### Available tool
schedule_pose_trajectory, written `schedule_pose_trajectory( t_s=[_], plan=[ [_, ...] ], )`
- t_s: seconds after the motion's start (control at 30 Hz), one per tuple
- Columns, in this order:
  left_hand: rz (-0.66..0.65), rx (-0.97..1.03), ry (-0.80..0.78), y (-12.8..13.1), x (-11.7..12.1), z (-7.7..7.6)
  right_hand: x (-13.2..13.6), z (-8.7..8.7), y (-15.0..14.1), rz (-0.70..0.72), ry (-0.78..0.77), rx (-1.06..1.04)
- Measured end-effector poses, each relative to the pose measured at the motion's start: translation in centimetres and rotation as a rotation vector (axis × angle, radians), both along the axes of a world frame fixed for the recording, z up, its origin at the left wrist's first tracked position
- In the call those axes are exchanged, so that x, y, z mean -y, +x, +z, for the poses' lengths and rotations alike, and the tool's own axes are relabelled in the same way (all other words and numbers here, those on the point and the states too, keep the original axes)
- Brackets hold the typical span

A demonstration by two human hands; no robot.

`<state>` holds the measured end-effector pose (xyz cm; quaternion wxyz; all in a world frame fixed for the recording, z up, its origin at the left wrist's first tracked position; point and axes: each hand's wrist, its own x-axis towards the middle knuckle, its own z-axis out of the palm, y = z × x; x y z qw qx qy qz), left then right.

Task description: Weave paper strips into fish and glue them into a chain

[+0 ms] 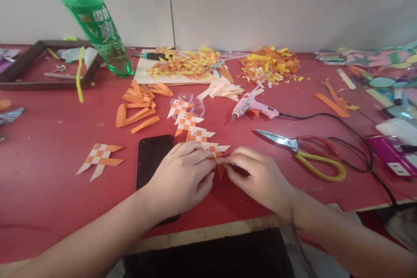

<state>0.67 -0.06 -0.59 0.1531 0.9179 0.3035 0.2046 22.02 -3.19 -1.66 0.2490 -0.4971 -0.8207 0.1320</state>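
Note:
Both hands meet over a woven paper fish [217,152] of orange and white strips, low in the middle of the table. My left hand [182,176] is closed, its fingertips pinching the fish's left side and hiding part of it. From the right, my right hand [257,173] pinches the fish's edge between thumb and forefinger; a small dark bit shows between those fingers, too small to name. More woven fish [190,122] overlap in a row leading up and left. One separate fish [100,156] lies farther left. Beneath my left wrist is a black phone [153,156].
A pink glue gun [256,106] and open scissors [301,150] lie to the right, with a black cord behind. Orange strips [138,102], pale strips [224,89] and yellow-orange scraps [272,65] spread farther back. A green bottle [100,26] stands near a brown frame [42,86].

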Motion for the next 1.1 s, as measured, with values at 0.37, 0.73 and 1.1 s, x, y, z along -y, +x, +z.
schedule_pose_trajectory(
  t_s=[0.37,0.73,1.1],
  plan=[
    [-0.007,-0.027,-0.03,-0.1,0.1,0.0,0.9,0.3,-0.1,-0.009,0.036,0.008],
    [-0.003,-0.019,-0.03,-0.1,0.2,0.1,1.2,1.4,0.2,0.021,0.06,0.09],
    [-0.005,-0.027,-0.044,-0.2,0.1,0.0,-0.2,0.8,0.5,0.102,-0.007,0.063]
  ],
)
